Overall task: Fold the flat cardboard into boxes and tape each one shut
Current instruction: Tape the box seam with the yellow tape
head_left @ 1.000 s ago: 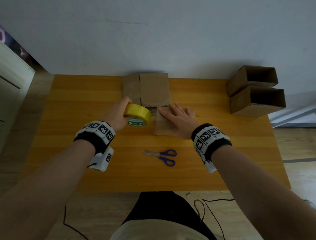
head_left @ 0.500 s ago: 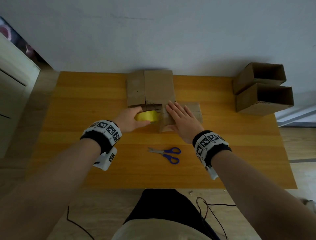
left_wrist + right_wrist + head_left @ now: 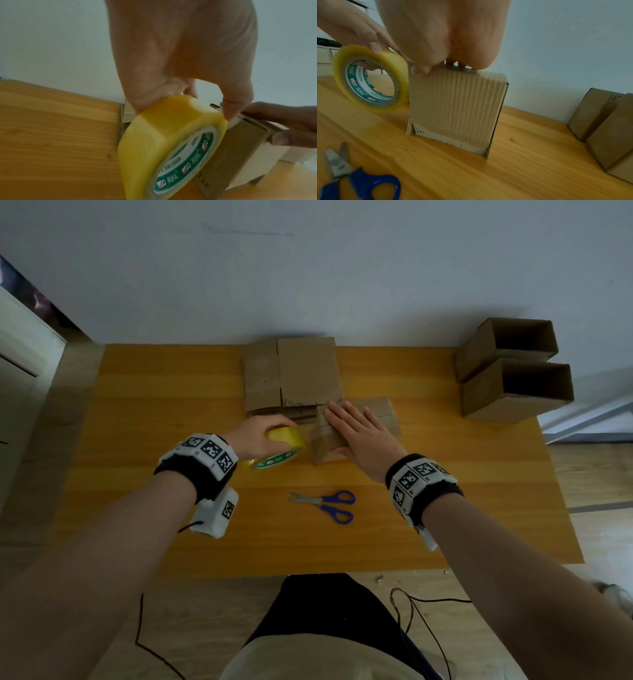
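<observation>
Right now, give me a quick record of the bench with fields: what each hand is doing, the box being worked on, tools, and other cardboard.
left hand: grips the yellow tape roll beside the box
right hand: flat, fingers straight, pressing down on the top of the box
box in work: small cardboard box standing on the wooden table
tool: blue-handled scissors, lying untouched on the table near the person
flat cardboard: stacked at the table's far edge
other boxes: two, at the far right

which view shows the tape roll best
Right wrist: the tape roll shows whole, open core and green label visible, left hand gripping it. Left wrist shows its rim and label close up; head view shows it partly hidden under the hand.
</observation>
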Available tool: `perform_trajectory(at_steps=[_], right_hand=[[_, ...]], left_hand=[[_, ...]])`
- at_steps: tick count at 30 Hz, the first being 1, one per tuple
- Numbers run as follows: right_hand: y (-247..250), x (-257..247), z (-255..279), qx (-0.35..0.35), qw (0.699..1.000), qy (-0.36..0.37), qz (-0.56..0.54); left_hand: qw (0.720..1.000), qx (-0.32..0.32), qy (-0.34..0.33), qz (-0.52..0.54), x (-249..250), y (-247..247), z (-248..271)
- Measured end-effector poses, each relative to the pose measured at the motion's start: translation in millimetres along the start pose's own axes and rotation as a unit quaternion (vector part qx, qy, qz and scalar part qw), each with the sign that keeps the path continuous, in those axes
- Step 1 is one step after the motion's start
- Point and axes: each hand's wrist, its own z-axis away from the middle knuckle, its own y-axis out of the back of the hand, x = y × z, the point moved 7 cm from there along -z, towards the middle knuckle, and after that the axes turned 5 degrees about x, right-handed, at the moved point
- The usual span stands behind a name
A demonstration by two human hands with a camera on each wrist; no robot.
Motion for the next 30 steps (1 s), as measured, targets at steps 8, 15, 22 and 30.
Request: perform_trajectory(at_steps=[8, 15, 22, 30], right_hand=[[14.7, -1.1, 15.1, 0.068, 0.997, -0.029, -0.010], [24.0, -20.1, 42.4, 0.209, 0.978, -0.010, -0.014], [-45.9, -26.3, 52.3, -0.001, 0.993, -0.077, -0.095], [-95.9, -24.6, 58.5, -0.106, 0.980, -0.143, -0.083]], left_hand=[[0.999, -0.009, -0.001, 0.052, 2.5, -3.5, 8.2], [0.999, 0.007, -0.002, 0.047, 5.3, -5.5, 13.4], [0.999, 0.006, 0.004, 0.040, 0.6, -10.9, 11.4], [0.998, 0.011, 0.021, 0.057, -12.7, -15.8, 12.6]])
